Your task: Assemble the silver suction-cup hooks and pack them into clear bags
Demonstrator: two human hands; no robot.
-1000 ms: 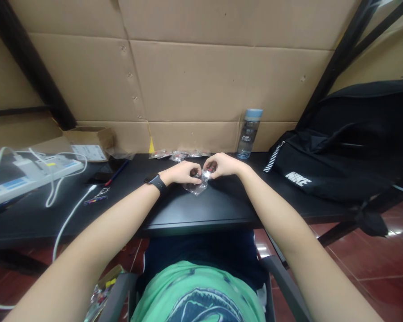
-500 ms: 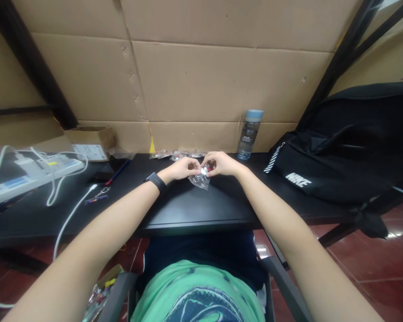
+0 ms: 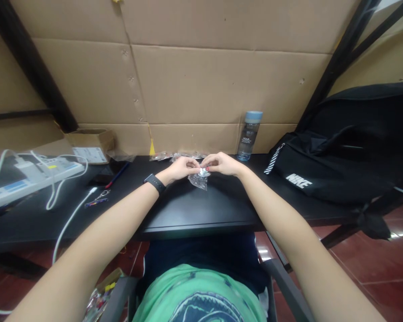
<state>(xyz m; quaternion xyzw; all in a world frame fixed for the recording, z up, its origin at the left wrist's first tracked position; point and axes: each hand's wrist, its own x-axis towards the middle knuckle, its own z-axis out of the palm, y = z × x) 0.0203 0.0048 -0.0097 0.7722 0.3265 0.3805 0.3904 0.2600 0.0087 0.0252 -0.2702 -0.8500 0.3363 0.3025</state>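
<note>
Over the middle of the black desk, my left hand (image 3: 184, 169) and my right hand (image 3: 220, 164) meet fingertip to fingertip. Both are closed in a pinch on a small clear plastic bag (image 3: 199, 181), whose loose end hangs toward me. Something shiny and silvery with a bit of red shows at the bag's top between the fingers; it is too small to make out. Behind the hands, several similar clear packets (image 3: 163, 156) lie in a row along the cardboard wall.
A water bottle (image 3: 249, 136) stands at the back right beside a black backpack (image 3: 349, 147). On the left are a white power strip (image 3: 36, 181) with cables, a cardboard box (image 3: 91, 145), a phone (image 3: 100, 180), and scissors (image 3: 102, 194). A box of packets (image 3: 102, 290) sits below, left of my chair.
My fingers have shifted slightly on the bag, and less of the red bit shows between them. The bag stays in nearly the same spot. The view has tilted a little.
</note>
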